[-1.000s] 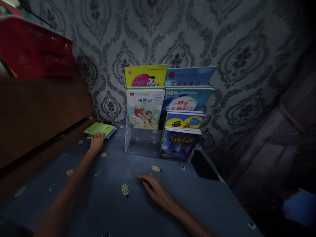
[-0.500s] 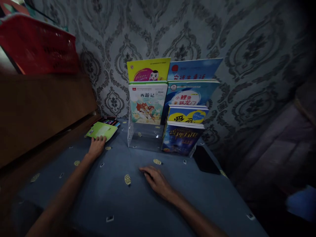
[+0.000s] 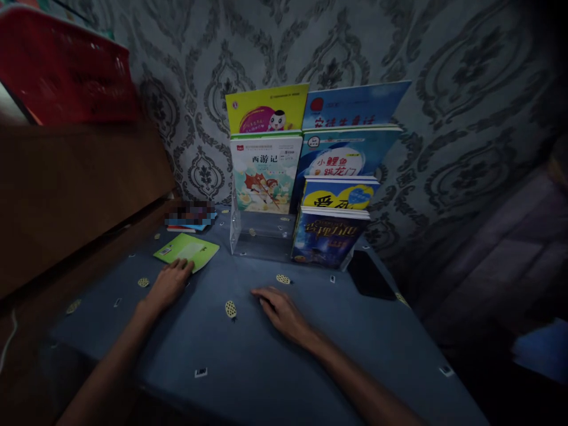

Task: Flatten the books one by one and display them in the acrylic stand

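Observation:
My left hand [image 3: 172,280] has its fingers over the near edge of a thin green book [image 3: 184,248] on the cloth, at left; its thumb is out of sight. Behind that book lies a small stack of books [image 3: 190,228], its top cover blurred out. My right hand [image 3: 281,312] rests on the tablecloth [image 3: 248,355] in the middle, fingers loosely stretched, holding nothing. Beyond it stands a clear tiered book rack [image 3: 261,245]. Its left column holds a white picture book [image 3: 266,174] before a yellow book [image 3: 266,109]; blue books [image 3: 350,154] and a dark blue book [image 3: 328,236] fill the right.
A dark flat phone-like slab [image 3: 370,275] lies right of the rack. At the left stands a brown wooden box or cabinet [image 3: 80,195] with a red bin [image 3: 66,71] on top. Patterned wallpaper [image 3: 337,53] closes off the back; a dim curtain-like cloth [image 3: 501,248] hangs right.
My left hand has drawn the green book off the stack toward me, baring the stack behind it. My right hand has stayed about where it was. The view has shifted slightly.

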{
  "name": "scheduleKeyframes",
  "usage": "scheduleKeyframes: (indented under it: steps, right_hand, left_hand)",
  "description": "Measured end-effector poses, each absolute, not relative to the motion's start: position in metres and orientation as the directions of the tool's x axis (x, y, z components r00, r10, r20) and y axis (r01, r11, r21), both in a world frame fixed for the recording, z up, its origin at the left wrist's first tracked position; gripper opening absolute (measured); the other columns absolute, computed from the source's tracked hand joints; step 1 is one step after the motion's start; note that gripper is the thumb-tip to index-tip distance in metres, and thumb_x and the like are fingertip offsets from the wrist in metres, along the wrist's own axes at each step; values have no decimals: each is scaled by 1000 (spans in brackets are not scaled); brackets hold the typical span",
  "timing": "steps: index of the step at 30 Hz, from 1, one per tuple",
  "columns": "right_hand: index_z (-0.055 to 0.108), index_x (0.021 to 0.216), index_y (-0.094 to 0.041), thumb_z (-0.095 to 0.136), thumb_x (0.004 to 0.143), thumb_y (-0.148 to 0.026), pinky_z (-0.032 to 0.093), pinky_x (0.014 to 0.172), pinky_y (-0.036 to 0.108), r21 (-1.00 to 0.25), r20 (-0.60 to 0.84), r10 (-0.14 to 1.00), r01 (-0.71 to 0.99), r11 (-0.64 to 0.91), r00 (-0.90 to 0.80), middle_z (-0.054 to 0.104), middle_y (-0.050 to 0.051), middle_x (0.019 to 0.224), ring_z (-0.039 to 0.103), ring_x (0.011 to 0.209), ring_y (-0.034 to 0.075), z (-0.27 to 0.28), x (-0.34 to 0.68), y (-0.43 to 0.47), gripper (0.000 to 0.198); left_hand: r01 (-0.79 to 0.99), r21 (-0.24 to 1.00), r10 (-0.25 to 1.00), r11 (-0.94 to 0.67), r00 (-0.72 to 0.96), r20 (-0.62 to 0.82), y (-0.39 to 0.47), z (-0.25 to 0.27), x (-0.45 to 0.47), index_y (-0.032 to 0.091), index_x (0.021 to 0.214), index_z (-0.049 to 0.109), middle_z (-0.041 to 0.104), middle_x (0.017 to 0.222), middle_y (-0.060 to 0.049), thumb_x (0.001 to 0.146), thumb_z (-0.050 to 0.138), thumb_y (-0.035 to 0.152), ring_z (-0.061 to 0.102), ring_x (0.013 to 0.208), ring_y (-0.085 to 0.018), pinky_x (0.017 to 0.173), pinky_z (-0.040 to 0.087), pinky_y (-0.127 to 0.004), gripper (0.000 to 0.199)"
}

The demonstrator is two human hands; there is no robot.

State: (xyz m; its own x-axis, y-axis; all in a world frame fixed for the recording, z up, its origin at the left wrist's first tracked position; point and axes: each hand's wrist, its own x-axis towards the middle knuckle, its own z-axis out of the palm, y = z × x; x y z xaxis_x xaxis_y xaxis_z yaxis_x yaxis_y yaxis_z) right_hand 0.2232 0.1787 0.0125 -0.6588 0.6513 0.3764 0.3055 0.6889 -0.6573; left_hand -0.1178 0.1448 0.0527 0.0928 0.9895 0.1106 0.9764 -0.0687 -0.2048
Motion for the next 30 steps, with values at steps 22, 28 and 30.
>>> scheduleKeyframes:
  steps: [22,28,30]
  right_hand:
    - [67,124,-21,45,98,-13,56,95,40,-643,412,631,280,713,-657,74,10,111,68,106,23,15,222,177,35]
    - [68,123,-22,45,98,-13,55,98,42,-596,493,597,255,761,-632,74,9,114,68,107,22,12,222,175,35]
    - [67,122,-22,45,99,-15,53,101,43,-586,521,600,257,769,-607,74,10,118,68,110,22,14,223,175,34]
  left_hand:
    - [952,55,951,301,-304,58,207,28,-167,20,152,42,44,158,-13,101,24,48,40,146,-28,117,33,-47,60]
    - [996,81,992,31,-41,120,180,18,-127,22,149,46,45,157,-11,102,31,47,39,147,-27,119,32,-49,56]
    - [988,122,987,-92,74,146,170,17,-104,22,148,47,45,157,-11,102,34,48,40,147,-27,120,30,-50,55]
